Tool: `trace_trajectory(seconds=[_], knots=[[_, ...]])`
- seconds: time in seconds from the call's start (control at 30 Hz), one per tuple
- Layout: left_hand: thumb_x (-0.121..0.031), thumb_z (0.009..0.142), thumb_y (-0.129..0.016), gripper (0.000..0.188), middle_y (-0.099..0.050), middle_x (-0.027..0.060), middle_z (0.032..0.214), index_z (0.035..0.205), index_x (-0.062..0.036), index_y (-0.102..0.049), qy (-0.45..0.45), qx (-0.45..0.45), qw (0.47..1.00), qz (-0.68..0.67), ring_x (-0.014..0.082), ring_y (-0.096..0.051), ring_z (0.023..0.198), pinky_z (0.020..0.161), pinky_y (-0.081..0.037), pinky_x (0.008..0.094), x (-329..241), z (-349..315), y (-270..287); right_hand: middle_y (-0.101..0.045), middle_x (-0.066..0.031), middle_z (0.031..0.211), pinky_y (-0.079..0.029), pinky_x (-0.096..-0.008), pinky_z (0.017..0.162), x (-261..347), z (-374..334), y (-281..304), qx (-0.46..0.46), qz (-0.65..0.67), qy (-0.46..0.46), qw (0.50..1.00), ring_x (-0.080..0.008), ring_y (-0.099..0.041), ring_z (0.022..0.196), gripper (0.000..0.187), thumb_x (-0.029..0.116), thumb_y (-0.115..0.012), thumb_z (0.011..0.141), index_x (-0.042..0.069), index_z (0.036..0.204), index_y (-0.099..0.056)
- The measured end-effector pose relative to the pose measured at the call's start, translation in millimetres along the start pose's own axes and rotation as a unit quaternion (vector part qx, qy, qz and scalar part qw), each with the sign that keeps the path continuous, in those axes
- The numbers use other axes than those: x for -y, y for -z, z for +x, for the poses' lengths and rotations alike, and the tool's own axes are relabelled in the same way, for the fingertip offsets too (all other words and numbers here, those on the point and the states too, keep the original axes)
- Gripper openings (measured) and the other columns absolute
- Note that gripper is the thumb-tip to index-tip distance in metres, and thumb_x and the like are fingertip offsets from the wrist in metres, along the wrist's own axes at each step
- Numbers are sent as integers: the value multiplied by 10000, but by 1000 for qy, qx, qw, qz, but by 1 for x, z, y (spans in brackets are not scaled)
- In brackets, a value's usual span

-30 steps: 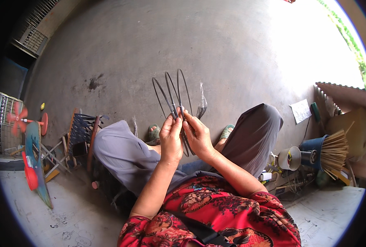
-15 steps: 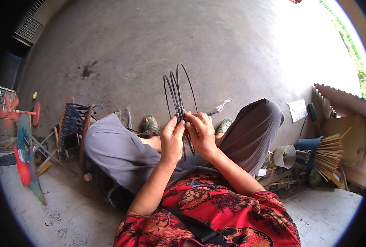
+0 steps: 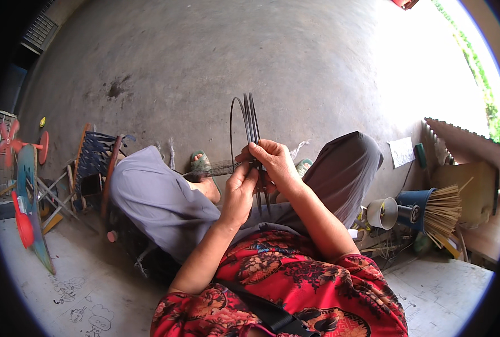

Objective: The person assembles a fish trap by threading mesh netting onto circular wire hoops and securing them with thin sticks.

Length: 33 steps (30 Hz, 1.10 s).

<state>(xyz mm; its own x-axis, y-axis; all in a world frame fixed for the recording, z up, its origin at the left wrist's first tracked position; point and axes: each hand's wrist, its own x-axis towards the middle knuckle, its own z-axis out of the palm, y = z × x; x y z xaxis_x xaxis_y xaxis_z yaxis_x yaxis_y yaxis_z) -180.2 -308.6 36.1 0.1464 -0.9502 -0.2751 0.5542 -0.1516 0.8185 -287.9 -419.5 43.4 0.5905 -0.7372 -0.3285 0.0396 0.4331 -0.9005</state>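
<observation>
Several thin dark hoops (image 3: 251,121) stand upright between my hands, seen nearly edge-on, over my lap. One hoop bows out to the left of the close bunch. My left hand (image 3: 240,194) is closed on the lower part of the bunch, thumb pointing up. Slightly higher, my right hand (image 3: 278,163) pinches the same hoops between thumb and fingers. Some fingertips are hidden behind the hoops. Beyond my left hand, dark mesh netting (image 3: 219,168) stretches low between my legs.
At right stand a blue bucket (image 3: 408,199) of thin sticks (image 3: 442,209) and a pale round container (image 3: 381,213). A paper sheet (image 3: 404,152) lies beyond them. At left are a folding chair (image 3: 95,163) with dark straps, a red toy fan (image 3: 14,143) and a blue-green board (image 3: 29,196).
The hoops have come closer together at the top, leaving one bowed out to the left. My right hand has shifted up along them, and its grip has changed.
</observation>
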Motion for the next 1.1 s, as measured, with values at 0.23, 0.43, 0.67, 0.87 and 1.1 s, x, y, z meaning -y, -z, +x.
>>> trace_trajectory(seconds=[0.23,0.43,0.67,0.87,1.1], knots=[[-170,1218,-464,251,-746,81,1033,1329,-19,-631,-7,8,999,37,144,-740,845,778,-629,308,-9,4,2,-823,-62,981,-527,-229,524,5,-2,2,9,17,-23,1000,-59,-675,682,357,332,-662,1155,12,1127,-818],[-169,1196,-526,298,-736,122,1160,1430,0,-599,38,98,991,77,207,-755,996,934,-625,337,-17,-18,12,-844,-119,1064,-594,-312,772,1,10,13,-9,129,25,991,-107,-706,859,273,254,-678,1141,12,1051,-765],[-99,1191,-506,240,-661,50,933,1324,10,-674,26,75,996,32,134,-606,776,756,-524,274,0,-25,13,-811,-183,1193,-608,-408,986,4,2,15,81,239,13,968,-234,-771,1102,433,369,-594,1180,17,1427,-651],[-101,1184,-525,235,-695,78,984,1351,20,-638,-15,70,994,83,189,-661,819,765,-553,306,10,-20,13,-762,-132,1054,-637,-430,771,17,-15,8,138,38,-5,990,-246,-770,887,517,342,-597,1174,63,1594,-483],[-314,1141,-681,682,-693,162,1382,1620,109,-442,158,-2,974,163,205,-692,1234,1026,-569,327,45,9,85,-662,-56,837,-558,-437,695,82,-51,-9,-9,-373,354,857,-282,-704,763,255,222,-601,1142,70,1345,-634]])
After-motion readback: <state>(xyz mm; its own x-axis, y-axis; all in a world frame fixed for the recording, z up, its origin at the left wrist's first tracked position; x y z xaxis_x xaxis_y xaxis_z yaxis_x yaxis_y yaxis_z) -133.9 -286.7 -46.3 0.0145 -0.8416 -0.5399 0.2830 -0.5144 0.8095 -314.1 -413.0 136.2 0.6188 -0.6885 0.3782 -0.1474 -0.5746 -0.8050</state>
